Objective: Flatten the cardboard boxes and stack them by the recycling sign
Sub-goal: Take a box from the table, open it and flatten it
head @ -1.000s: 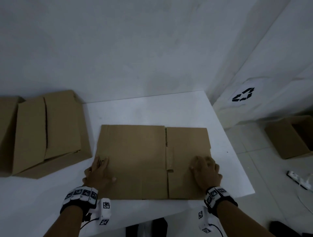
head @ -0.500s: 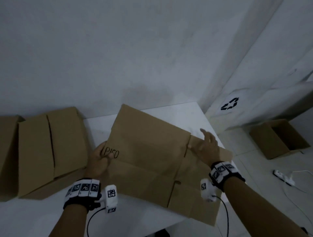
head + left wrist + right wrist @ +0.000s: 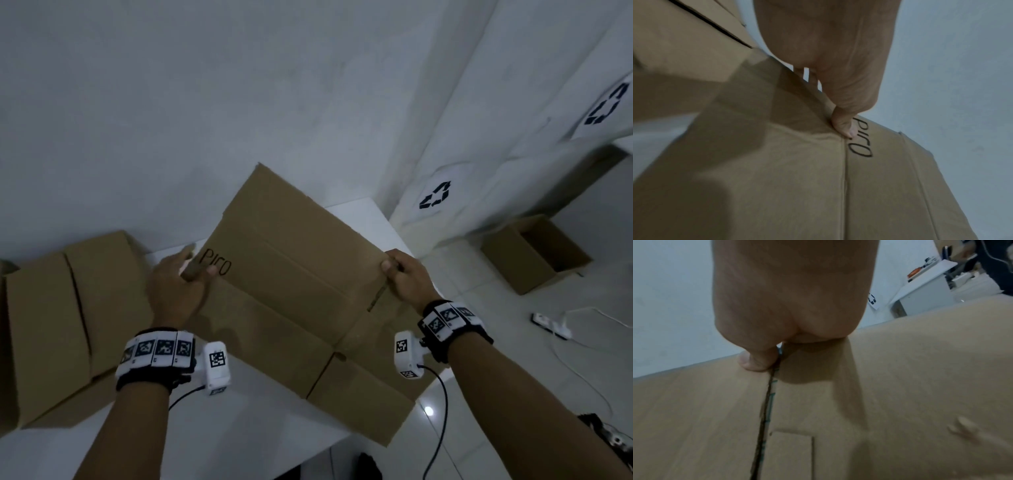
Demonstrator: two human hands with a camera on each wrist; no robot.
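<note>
- Flattened brown cardboard box [image 3: 301,291], "PICO" handwritten in black, held tilted above the white table [image 3: 219,425], far edge raised, near corner overhanging the table's right edge.
- Left hand [image 3: 178,291] pinches its left edge, thumb on top beside the lettering, fingers behind.
- Right hand [image 3: 407,277] grips the right edge at a flap slit, thumb on top.
- Unflattened brown cardboard boxes [image 3: 68,325] sit on the table's left side.
- Black recycling symbol sign [image 3: 435,195] on the white wall to the right; open brown box [image 3: 534,253] on the floor beside it.
</note>
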